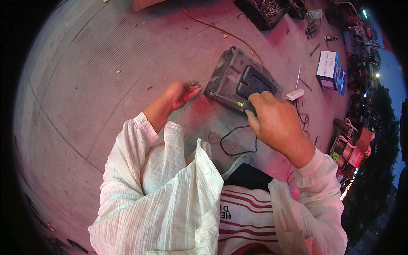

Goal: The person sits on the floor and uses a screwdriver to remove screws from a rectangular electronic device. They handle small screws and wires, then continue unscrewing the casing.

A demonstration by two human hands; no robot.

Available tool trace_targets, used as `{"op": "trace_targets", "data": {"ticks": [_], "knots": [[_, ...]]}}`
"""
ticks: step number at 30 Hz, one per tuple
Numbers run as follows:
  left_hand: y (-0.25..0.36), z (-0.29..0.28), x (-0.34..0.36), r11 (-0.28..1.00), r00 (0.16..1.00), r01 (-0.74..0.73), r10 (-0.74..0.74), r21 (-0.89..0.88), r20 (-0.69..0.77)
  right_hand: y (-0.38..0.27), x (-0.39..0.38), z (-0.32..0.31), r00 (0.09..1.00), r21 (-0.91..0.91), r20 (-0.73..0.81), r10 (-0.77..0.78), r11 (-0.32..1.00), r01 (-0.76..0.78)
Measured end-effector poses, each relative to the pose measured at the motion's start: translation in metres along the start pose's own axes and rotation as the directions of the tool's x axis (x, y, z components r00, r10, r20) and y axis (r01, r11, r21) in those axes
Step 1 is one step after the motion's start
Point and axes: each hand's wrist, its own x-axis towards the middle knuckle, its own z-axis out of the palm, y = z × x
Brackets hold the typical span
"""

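Note:
A dusty black plastic case (227, 74) with a carry handle (256, 85) on its top lies on the ground in front of me. My right hand (274, 121) is closed around a screwdriver (249, 107) with a black and yellow handle, at the near edge of the case. The hand partly hides the tool, and I cannot make out whether its tip touches the case. Palm partly up, my left hand (182, 94) is beside the left end of the case with its fingers stretched out. Small dark specks show near its fingertips, too small to name.
A black cable (239, 154) loops on the ground near my foot. Right of the case lie a white power strip (295, 94) and a blue and white carton (329, 70). A dark tray of small metal parts (267, 10) stands farther back. Parked vehicles (350, 148) line the right.

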Motion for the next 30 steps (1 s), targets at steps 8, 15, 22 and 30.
{"op": "trace_targets", "data": {"ticks": [8, 15, 22, 30], "knots": [[-0.005, 0.003, 0.002, 0.968, 0.994, -0.105, 0.095, 0.226, 0.055, -0.003, 0.001, -0.001, 0.999, -0.017, -0.033, -0.012, 1.000, 0.011], [-0.021, 0.006, 0.013, 0.829, 0.994, -0.101, 0.105, 0.550, 0.025, -0.005, 0.002, -0.003, 0.997, 0.025, 0.056, 0.053, 0.998, -0.055], [-0.016, 0.015, 0.023, 0.678, 0.993, -0.117, 0.084, 0.726, 0.082, -0.005, 0.000, -0.002, 0.996, 0.030, 0.056, 0.063, 0.997, -0.064], [-0.003, 0.024, 0.028, 0.672, 0.997, -0.044, -0.012, 0.740, 0.071, 0.000, -0.002, 0.006, 0.998, 0.009, -0.057, -0.005, 1.000, 0.005]]}}
